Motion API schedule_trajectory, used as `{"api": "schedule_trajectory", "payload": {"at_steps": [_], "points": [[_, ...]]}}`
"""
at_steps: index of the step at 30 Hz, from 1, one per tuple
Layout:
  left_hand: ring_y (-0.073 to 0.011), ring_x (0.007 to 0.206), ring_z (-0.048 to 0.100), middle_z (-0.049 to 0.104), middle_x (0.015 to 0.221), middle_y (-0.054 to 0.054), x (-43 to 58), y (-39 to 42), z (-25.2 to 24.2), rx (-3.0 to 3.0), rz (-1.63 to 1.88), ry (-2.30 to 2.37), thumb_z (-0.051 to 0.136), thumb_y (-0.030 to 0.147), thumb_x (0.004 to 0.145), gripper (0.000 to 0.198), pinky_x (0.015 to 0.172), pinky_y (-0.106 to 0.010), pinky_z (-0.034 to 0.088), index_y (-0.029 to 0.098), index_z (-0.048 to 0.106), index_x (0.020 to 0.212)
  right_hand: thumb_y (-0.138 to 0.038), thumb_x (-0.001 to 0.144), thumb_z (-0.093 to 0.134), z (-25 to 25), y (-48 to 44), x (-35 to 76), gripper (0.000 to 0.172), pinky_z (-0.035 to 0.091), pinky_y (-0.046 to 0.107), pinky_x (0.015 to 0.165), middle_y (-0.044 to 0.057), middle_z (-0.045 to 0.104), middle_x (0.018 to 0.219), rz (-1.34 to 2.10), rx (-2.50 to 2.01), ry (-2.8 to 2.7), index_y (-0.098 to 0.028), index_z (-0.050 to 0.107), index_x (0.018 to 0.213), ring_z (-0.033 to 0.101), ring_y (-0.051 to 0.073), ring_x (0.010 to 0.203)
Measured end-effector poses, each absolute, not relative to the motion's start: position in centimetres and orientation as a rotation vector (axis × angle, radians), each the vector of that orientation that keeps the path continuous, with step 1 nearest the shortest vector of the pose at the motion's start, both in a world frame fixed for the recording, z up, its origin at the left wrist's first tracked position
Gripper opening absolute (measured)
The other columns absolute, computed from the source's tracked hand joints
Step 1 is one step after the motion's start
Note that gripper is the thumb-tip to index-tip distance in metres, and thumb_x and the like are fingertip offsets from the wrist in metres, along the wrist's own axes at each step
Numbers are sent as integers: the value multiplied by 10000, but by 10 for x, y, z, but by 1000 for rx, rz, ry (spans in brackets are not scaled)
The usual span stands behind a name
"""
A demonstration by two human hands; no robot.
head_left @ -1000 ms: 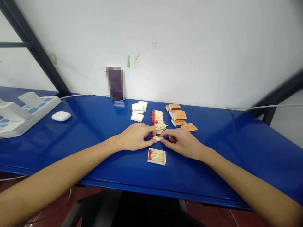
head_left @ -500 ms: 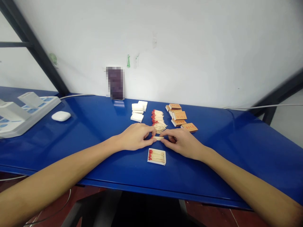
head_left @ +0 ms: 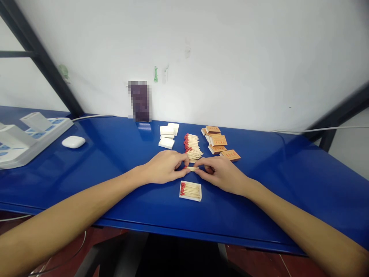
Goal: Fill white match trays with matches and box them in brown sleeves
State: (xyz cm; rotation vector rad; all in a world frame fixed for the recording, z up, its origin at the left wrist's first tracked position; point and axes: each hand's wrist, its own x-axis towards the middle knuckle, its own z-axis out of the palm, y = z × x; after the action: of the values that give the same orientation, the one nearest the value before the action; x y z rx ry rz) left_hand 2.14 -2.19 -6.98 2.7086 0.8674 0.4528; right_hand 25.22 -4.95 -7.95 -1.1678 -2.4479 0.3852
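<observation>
Barely a flicker since a second ago: the left hand (head_left: 165, 166) and the right hand (head_left: 223, 173) hold the same pose, and the whole view just slips a hair to the left. Thumb and forefinger of each hand close on the small bundle of matches (head_left: 191, 169), left fingers at the red-headed end, right fingers at the bare-wood end, low over the glossy blue table (head_left: 259, 215).

Right beyond the fingertips, there's the loose pile of matches (head_left: 192, 146), pale slim sticks with rough red heads, mostly lying crosswise, far too many to count. Nearer the wearer than the fingers sits one open tray (head_left: 190, 199), white, shallow and rectangular, with a layer of matches inside, heads to the left; it's exactly as it was.

Past the right fingers, orange matchboxes (head_left: 219, 141) with red print overlap: at least five. Past the left fingers, plain white card boxes (head_left: 166, 143) stack up, three at least. Well out to the left of those fingers: one smooth, rounded white case (head_left: 73, 142), and beyond it a power strip (head_left: 47, 139).
</observation>
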Motion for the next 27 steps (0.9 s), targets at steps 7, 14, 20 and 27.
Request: {"api": "schedule_trajectory", "payload": {"at_steps": [7, 14, 20, 27], "points": [[-134, 611, 516, 530, 632, 41, 21, -22, -70, 2711, 449, 870, 546, 362, 929, 181, 601, -255, 348, 190, 602, 936, -309, 940, 554, -80, -50, 252, 173, 297, 240, 544, -47, 507, 574, 385, -1137, -2453, -204, 690, 937, 420, 103, 501], [-134, 613, 510, 528, 635, 42, 21, -22, -69, 2719, 442, 861, 537, 358, 939, 175, 600, -253, 334, 196, 598, 961, -299, 941, 548, -80, -50, 252, 172, 301, 242, 547, -49, 504, 572, 391, -1146, -2450, -194, 684, 931, 418, 102, 499], [-138, 600, 507, 526, 628, 34, 23, -23, -65, 2709, 394, 858, 517, 321, 932, 159, 593, -258, 333, 191, 608, 929, -311, 944, 544, -80, -50, 253, 176, 300, 245, 547, -48, 506, 570, 371, -1136, -2454, -198, 678, 924, 417, 104, 498], [-135, 598, 498, 524, 615, 43, 23, -23, -67, 2693, 409, 870, 537, 297, 911, 120, 581, -257, 323, 190, 592, 917, -322, 955, 533, -80, -50, 252, 190, 290, 244, 541, -53, 476, 566, 380, -1132, -2457, -201, 675, 920, 401, 103, 499]]}}
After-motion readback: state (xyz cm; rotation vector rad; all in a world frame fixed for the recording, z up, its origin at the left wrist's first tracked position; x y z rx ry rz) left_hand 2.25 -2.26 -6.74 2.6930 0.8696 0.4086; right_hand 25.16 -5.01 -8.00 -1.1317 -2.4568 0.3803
